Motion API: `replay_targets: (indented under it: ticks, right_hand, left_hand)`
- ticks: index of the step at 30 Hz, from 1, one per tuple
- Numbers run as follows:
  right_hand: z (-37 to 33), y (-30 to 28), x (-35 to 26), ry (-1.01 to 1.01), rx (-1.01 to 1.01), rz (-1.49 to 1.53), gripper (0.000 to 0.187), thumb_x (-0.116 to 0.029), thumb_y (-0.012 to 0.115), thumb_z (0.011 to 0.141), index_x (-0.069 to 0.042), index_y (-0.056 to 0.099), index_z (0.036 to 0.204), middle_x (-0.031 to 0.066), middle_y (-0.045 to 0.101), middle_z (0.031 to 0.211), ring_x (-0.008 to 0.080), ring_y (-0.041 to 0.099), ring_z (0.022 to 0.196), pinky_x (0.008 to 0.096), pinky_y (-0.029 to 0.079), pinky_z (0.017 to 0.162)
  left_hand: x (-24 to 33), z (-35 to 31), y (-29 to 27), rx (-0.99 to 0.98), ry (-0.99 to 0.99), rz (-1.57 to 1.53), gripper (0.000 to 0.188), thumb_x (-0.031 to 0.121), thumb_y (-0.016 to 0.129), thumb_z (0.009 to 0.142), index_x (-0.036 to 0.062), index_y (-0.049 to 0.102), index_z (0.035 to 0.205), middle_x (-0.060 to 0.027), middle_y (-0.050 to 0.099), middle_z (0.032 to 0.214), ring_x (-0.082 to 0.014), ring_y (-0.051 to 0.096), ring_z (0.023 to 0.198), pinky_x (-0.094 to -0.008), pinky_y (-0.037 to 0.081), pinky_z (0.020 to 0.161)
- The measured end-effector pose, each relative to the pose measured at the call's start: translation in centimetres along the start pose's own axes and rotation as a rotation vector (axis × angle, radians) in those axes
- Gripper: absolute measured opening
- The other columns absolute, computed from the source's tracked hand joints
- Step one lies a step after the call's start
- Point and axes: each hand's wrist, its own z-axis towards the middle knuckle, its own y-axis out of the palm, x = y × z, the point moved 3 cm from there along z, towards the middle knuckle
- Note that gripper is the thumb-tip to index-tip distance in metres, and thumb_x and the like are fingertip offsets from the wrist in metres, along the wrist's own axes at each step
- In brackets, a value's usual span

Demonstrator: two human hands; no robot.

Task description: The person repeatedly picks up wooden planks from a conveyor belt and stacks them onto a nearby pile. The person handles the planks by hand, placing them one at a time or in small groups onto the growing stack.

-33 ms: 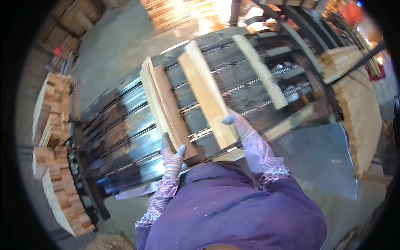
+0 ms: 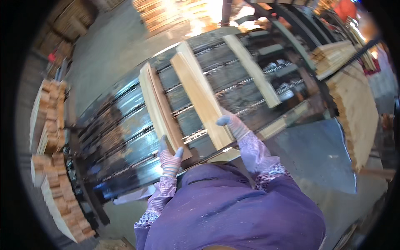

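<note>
My left hand (image 2: 170, 161), in a striped glove with bluish fingertips, is at the near end of a pale wooden board (image 2: 152, 102). Its thumb and fingers are spread, one to each side of the board. Pressed along that board's right side is a brown board (image 2: 167, 112). My right hand (image 2: 233, 124), gloved alike, grips the right edge near the close end of a wider light board (image 2: 196, 98), thumb on its top face. A narrow pale strip (image 2: 195, 62) lies along this board's right edge. The fingers beyond the edge are partly hidden.
The boards lie across a dark metal chain conveyor (image 2: 125, 139). Another pale board (image 2: 253, 71) rests farther right. Stacked lumber (image 2: 62, 187) stands at the left, and more boards (image 2: 333, 58) are piled at the right. A grey metal sheet (image 2: 312, 150) lies near my right side.
The view has shifted slightly, so most of the scene sits a little farther left. Both hands keep about the same places at the boards.
</note>
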Motion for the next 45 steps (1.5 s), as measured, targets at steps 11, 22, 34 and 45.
replay_targets:
  ticks: [11, 22, 34, 45]
  right_hand:
    - [-2.9, -11.4, -13.7, 0.152, 0.575, -1.567, 0.099, -0.021, 0.079, 0.079, -0.029, 0.029, 0.165, 0.0247, 0.053, 0.145, 0.0426, 0.059, 0.131, 0.0487, 0.048, 0.110]
    - [-0.7, -18.1, -12.5, 0.166, 0.563, -1.630, 0.100, -0.016, 0.086, 0.073, -0.027, 0.039, 0.160, 0.0228, 0.046, 0.144, 0.0433, 0.064, 0.122, 0.0481, 0.053, 0.107]
    - [-3.0, -2.7, -9.4, -0.151, 0.132, -0.024, 0.094, -0.011, 0.087, 0.079, -0.003, 0.036, 0.157, 0.0147, 0.066, 0.127, 0.0241, 0.066, 0.115, 0.0376, 0.057, 0.099]
    - [-2.6, -0.5, -7.8, 0.115, 0.026, -0.225, 0.105, -0.018, 0.092, 0.077, -0.007, 0.029, 0.160, 0.0184, 0.066, 0.127, 0.0286, 0.065, 0.118, 0.0446, 0.053, 0.104]
  left_hand:
    - [4.6, 1.1, 0.5, -0.282, -0.434, 0.392, 0.133, 0.032, 0.093, 0.069, 0.0314, 0.005, 0.169, -0.0357, 0.034, 0.153, -0.0531, 0.046, 0.138, -0.0543, 0.043, 0.116]
    - [5.9, 1.7, -1.7, -0.133, -0.517, -0.991, 0.101, 0.007, 0.081, 0.075, 0.0149, 0.031, 0.162, -0.0101, 0.062, 0.123, -0.0248, 0.067, 0.104, -0.0388, 0.062, 0.085]
    - [18.0, 2.9, 4.6, -0.335, -0.454, -1.438, 0.095, 0.012, 0.084, 0.076, 0.0129, 0.037, 0.159, -0.0109, 0.062, 0.137, -0.0290, 0.063, 0.125, -0.0425, 0.058, 0.102]
    - [18.0, 2.9, 6.8, -0.364, -0.496, -1.339, 0.083, 0.057, 0.066, 0.097, 0.0169, 0.033, 0.163, -0.0140, 0.054, 0.153, -0.0332, 0.060, 0.134, -0.0586, 0.057, 0.103]
